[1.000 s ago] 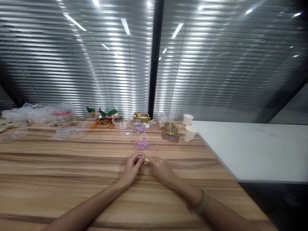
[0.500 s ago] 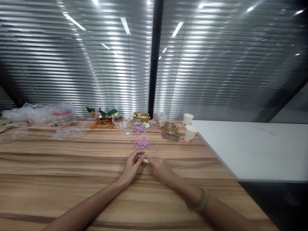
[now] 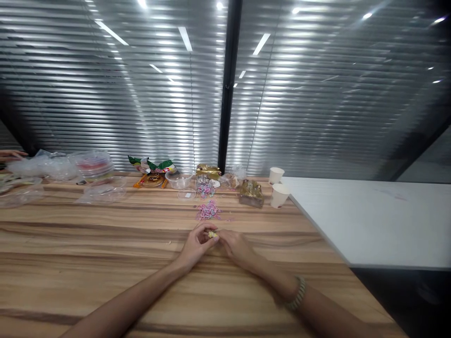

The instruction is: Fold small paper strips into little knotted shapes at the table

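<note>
A small pale-yellow piece (image 3: 212, 234), too small to name, sits between my two hands just above the wood-grain table (image 3: 105, 281). My left hand (image 3: 198, 243) curls around it from the left, thumb and fingers closed on it. From the right, my right hand (image 3: 235, 244) pinches its near end; the fingertips of both hands almost meet. Beyond my hands lies a loose pile of tiny pink, purple and pale-blue links (image 3: 208, 210). More of these links (image 3: 205, 188) spill from a clear bag behind the pile.
Two paper cups (image 3: 280, 195) stand at the right edge, beside a gold box (image 3: 251, 193). A clear bowl (image 3: 179, 179), a green snack packet (image 3: 153, 164) and stacked plastic tubs (image 3: 92, 164) line the back. At far left another person's hand (image 3: 12, 153) shows.
My left thumb has shifted right towards my right fingertips, and the yellow piece has turned slightly between them. Another person's hand has come into view at far left.
</note>
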